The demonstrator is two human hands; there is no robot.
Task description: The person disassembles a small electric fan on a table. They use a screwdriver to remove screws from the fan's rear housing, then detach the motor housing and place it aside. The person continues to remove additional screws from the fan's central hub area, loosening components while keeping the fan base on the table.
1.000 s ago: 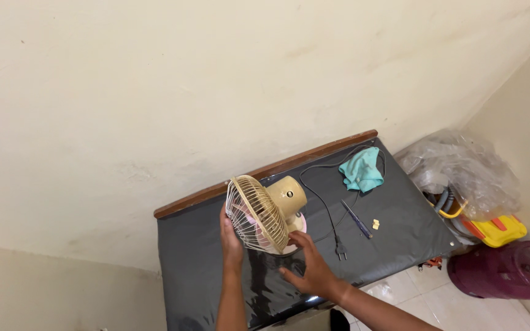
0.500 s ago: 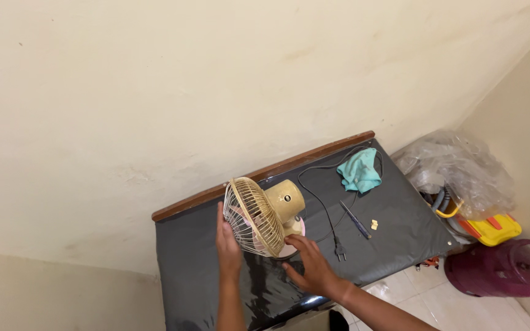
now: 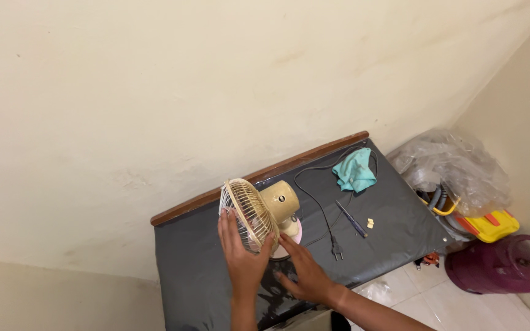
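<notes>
A table (image 3: pixel 197 270) covered in glossy black sheeting, with a brown wooden strip along its far edge, stands against a cream plaster wall (image 3: pixel 154 92). Toward its left half sits a small beige desk fan with a round wire cage (image 3: pixel 259 211), its cage facing left and down, its motor housing pointing right, over a pale pink round base (image 3: pixel 292 232). The left hand (image 3: pixel 240 254) lies spread open across the lower front of the cage, fingers splayed and touching the wires, the thumb reaching toward the cage rim. Just beside it, the right hand (image 3: pixel 305 273) rests on the table at the foot of the fan, fingers extended flat and loosely apart toward the pink base (it grips nothing that can be seen).

Right of the fan, a black power cord (image 3: pixel 314 202) loops over the table and ends in a black two-pin plug (image 3: pixel 337 250) near the front edge. Next comes a slim dark screwdriver (image 3: pixel 352 219), lying slantwise, with a small pale yellow piece (image 3: pixel 370 224) just beside it. A crumpled teal cloth (image 3: pixel 355 170) lies near the far right corner.

Beyond the table's right end, on the floor, are a crinkled clear plastic bag (image 3: pixel 455 168), a yellow plastic container (image 3: pixel 489 225) and a maroon plastic jug with a handle (image 3: pixel 501 265).
</notes>
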